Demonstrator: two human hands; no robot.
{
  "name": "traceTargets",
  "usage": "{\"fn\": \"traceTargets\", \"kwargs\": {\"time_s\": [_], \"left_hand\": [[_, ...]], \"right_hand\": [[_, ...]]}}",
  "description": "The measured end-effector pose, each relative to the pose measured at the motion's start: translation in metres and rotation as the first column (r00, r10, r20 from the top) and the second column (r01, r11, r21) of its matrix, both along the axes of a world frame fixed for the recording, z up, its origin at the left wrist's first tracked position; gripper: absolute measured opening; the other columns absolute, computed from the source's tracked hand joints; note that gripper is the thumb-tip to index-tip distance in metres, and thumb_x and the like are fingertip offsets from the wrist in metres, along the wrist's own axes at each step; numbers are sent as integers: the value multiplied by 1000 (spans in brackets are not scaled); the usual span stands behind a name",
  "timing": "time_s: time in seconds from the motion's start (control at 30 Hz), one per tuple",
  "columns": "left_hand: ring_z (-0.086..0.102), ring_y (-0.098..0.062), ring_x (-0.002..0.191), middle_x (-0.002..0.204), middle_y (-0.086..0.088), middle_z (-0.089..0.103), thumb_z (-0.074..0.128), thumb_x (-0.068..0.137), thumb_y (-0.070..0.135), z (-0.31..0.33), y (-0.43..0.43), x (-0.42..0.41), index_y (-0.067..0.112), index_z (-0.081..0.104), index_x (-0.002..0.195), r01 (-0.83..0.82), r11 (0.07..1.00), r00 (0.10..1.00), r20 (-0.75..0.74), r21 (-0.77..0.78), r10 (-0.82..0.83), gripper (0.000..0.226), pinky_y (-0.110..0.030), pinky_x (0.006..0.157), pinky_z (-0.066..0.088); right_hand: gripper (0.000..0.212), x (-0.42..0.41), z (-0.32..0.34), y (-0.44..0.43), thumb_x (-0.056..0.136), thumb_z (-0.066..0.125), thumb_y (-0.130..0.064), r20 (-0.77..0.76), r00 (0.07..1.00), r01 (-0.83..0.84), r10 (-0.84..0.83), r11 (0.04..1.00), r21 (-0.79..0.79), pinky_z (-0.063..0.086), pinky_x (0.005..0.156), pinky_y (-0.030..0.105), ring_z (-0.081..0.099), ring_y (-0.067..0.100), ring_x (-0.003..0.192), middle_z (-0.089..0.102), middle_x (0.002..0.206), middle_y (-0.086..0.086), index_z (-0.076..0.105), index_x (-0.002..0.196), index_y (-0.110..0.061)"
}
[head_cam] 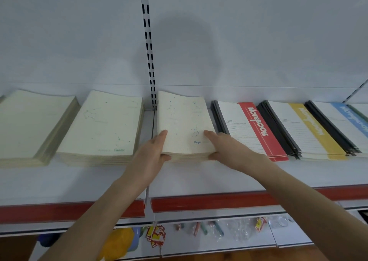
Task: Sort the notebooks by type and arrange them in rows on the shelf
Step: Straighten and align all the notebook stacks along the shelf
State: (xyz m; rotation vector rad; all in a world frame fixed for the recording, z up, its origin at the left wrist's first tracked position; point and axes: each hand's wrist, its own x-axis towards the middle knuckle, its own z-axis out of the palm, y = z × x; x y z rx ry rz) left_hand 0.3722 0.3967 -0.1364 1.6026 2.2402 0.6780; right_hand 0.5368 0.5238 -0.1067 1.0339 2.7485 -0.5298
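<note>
Fingers [162, 135] of left hand [152, 153] and right hand [224, 147] clamp the Virgo stack [183, 119] at its near corners; likely heavy, floppy; support from beneath.

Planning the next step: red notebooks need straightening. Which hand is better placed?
Right, probably. The right hand grips the Virgo stack at its right front corner, beside the red notebooks; the left hand holds the left corner, farther away.

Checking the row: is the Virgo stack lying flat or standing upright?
Flat: the Virgo stack lies cover-up on the shelf, page edges toward the camera.
</note>
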Motion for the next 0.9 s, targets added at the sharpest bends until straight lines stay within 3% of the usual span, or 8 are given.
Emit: {"fn": "traceTargets", "kwargs": {"time_s": [0.17,0.33,0.5,0.67,0.9], "left_hand": [[40,-21,126,143,-10,37,64,86,22,-2,-1,-7,20,5,148,2,998,999,45,-67,1,86,-25,102,31],[49,-18,106,124,-11,51,61,88,17,-6,1,-3,19,6,148,-4,1000,1000,20,-31,4,81,-17,84,32],[48,-23,115,122,-9,48,64,86,23,-10,-3,-8,25,-3,148,11,997,998,59,-73,-7,91,-22,90,34],[48,-13,95,115,-8,52,63,87,18,-11,-3,-6,25,2,148,2,1000,998,70,0,-2,86,-19,83,34],[45,-7,94,123,-9,52,63,87,12,-10,-4,0,23,5,148,-10,999,993,115,43,5,85,-15,82,32]], "right_hand": [[71,2,-3,-2,83,66,-17,1,1000,-1,1,1000,7,50,84,41,54,30,99,47,115,12,20,138,-15],[70,-1,-9,0,85,64,-13,-1,1000,-8,8,999,38,50,82,40,55,30,96,45,115,15,18,138,-15],[82,2,-11,-4,83,67,-21,27,1000,-16,15,998,54,51,84,42,55,31,99,40,123,15,11,141,-18],[72,2,-9,0,85,64,-13,-3,1000,-10,10,998,65,50,82,41,56,31,96,44,118,16,17,139,-16],[79,3,-13,-2,86,62,-12,-23,999,37,-37,999,21,46,91,41,52,33,108,41,128,17,10,145,-16]]}}
